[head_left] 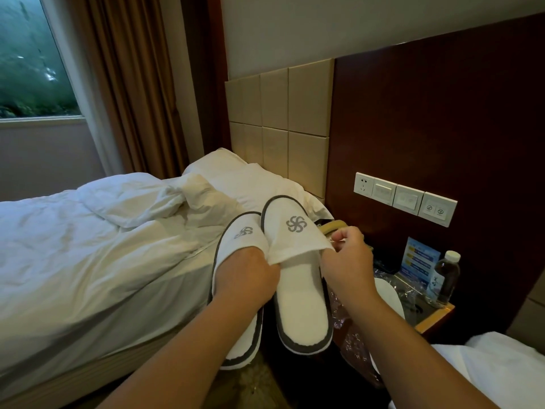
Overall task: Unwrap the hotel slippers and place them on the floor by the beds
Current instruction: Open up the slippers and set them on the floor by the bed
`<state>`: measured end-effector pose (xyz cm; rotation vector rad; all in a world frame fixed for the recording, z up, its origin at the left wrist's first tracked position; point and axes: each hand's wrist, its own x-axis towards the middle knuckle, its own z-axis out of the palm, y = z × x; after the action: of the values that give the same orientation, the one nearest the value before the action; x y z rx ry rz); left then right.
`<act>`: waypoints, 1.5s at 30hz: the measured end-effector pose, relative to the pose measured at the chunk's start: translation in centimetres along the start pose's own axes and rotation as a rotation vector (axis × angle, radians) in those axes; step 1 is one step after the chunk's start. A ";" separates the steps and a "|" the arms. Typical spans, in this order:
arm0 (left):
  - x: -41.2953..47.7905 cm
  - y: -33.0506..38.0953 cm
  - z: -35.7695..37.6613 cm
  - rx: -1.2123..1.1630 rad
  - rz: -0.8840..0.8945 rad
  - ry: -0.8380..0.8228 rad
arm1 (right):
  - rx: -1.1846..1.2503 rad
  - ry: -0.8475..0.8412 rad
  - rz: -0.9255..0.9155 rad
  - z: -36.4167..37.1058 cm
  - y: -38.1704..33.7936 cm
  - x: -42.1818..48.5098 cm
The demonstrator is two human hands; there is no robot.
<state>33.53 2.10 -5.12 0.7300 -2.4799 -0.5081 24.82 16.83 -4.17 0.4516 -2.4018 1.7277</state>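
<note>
Two white hotel slippers with grey trim and a grey pinwheel logo are held up side by side between the beds. My left hand (247, 278) grips the left slipper (239, 240) and pinches the inner edge of the right slipper's upper. My right hand (348, 258) pinches the outer edge of the right slipper (300, 293), whose upper is lifted off the insole. Clear plastic wrap (351, 335) hangs below my right wrist. Another white slipper (392, 296) lies partly hidden on the nightstand behind my right forearm.
A rumpled white bed (103, 246) lies to the left; a second bed's corner (501, 370) is at lower right. The nightstand (433, 317) holds a water bottle (446, 276), a blue card (418, 261) and plastic. Patterned floor (259, 382) shows below the slippers.
</note>
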 end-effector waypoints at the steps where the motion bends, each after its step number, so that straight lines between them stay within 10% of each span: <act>1: 0.0 -0.2 0.1 -0.001 -0.002 0.007 | -0.048 -0.003 -0.014 0.1 -0.3 -0.3; 7: 0.8 -0.8 0.0 0.273 -0.097 -0.186 | -0.259 -0.138 -0.589 3.5 -2.2 -6.0; 11: 1.4 -1.2 -0.3 0.048 -0.136 -0.022 | -0.149 -0.252 -0.382 4.3 -1.6 -5.2; 17: 0.9 -1.3 -0.5 0.011 -0.101 -0.070 | -0.646 -0.642 -0.306 6.2 -1.9 -2.5; 20: 0.5 -1.3 -0.6 0.057 -0.043 -0.040 | -0.645 -0.497 -0.408 5.8 -2.3 -1.9; 25: -0.1 -1.6 -1.0 0.065 -0.018 -0.007 | -0.863 -0.947 0.011 7.0 -3.9 0.4; 29: -0.5 -1.5 -1.1 0.089 0.008 0.025 | -0.847 -0.943 0.026 6.6 -4.8 0.1; 32: -0.3 -1.6 -1.1 0.018 0.013 0.003 | -0.567 -0.558 -0.209 5.8 -4.0 -1.2; 36: -0.6 -1.7 -1.7 -0.168 0.011 -0.039 | -0.608 -0.696 -0.087 5.0 -4.6 -1.9; 45: 0.4 -2.8 -6.6 0.066 -0.067 -0.645 | -0.607 -0.709 -0.147 0.7 -6.7 -1.1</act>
<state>38.00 -1.69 -1.01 0.7651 -3.0833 -0.7895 28.06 14.41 1.28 1.2477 -3.0564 0.7575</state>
